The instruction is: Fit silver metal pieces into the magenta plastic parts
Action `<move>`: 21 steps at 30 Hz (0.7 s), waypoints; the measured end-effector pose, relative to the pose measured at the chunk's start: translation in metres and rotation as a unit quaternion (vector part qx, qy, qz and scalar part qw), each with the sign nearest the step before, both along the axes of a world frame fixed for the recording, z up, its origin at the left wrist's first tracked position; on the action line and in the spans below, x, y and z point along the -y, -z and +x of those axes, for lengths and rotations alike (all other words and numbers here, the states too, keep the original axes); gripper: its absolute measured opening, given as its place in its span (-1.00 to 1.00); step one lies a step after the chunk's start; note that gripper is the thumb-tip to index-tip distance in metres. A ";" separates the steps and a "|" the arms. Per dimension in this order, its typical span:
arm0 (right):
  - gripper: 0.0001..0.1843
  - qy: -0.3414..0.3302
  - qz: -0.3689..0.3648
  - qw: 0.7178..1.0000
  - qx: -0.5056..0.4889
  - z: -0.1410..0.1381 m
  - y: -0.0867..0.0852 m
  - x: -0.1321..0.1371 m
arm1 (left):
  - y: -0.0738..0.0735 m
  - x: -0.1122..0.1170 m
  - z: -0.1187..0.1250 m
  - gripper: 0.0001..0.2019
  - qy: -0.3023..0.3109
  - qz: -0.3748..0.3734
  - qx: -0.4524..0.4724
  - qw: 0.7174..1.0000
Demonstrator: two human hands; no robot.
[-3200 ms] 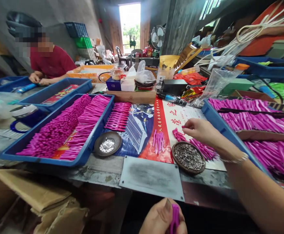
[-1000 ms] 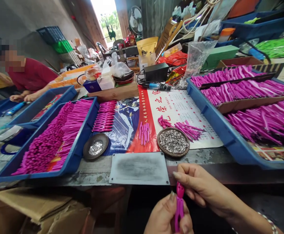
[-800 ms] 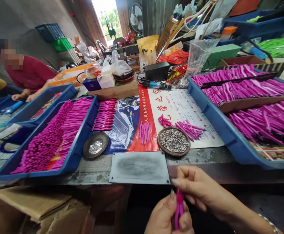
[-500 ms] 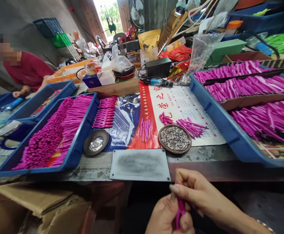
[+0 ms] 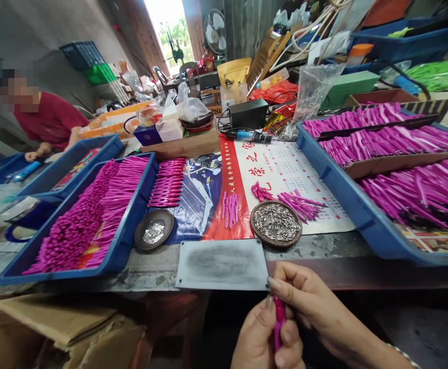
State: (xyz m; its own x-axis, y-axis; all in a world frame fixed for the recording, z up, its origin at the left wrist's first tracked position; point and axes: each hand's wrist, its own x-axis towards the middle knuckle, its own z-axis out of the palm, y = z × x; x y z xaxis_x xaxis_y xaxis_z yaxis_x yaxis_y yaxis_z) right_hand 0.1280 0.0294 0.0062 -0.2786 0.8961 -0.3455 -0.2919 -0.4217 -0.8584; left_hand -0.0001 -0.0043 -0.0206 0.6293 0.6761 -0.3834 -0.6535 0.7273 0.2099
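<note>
A magenta plastic clip (image 5: 279,323), long and slim, is held upright just beyond the table's front edge. My left hand (image 5: 264,335) closes round its lower part, thumb and fingers pressing from both sides. At the clip's upper end, my right hand (image 5: 306,297) is closed in a pinch, with thumb and forefinger together; any small part between those fingertips is hidden. Nearest on the table are a round dish (image 5: 277,224) of small silver metal pieces and a grey metal plate (image 5: 223,265). Loose magenta pieces (image 5: 301,204) lie behind the dish.
Blue trays of magenta pieces stand left (image 5: 126,236) and right (image 5: 339,197). Beside the left tray are a row of magenta clips (image 5: 168,182) and a dark dish (image 5: 141,233) of shiny bits. A cardboard box (image 5: 62,328) sits below left. Another person (image 5: 53,120) sits far left.
The view has shifted slightly. Both hands stay together at the clip, with my right fingertips now a little higher at its upper end.
</note>
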 end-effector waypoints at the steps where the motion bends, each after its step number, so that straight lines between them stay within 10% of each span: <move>1: -0.43 0.005 0.002 1.000 0.000 -0.001 -0.002 -0.001 | -0.002 -0.002 -0.002 -0.66 0.002 0.002 0.003 1.000; 16: -0.44 -0.086 0.042 0.994 0.046 0.004 -0.016 -0.032 | -0.013 -0.026 -0.004 -0.66 0.000 -0.027 0.018 0.999; 21: -0.56 -0.093 0.188 0.943 0.260 0.030 -0.022 -0.055 | -0.018 -0.032 -0.006 -0.64 -0.004 -0.039 0.060 0.997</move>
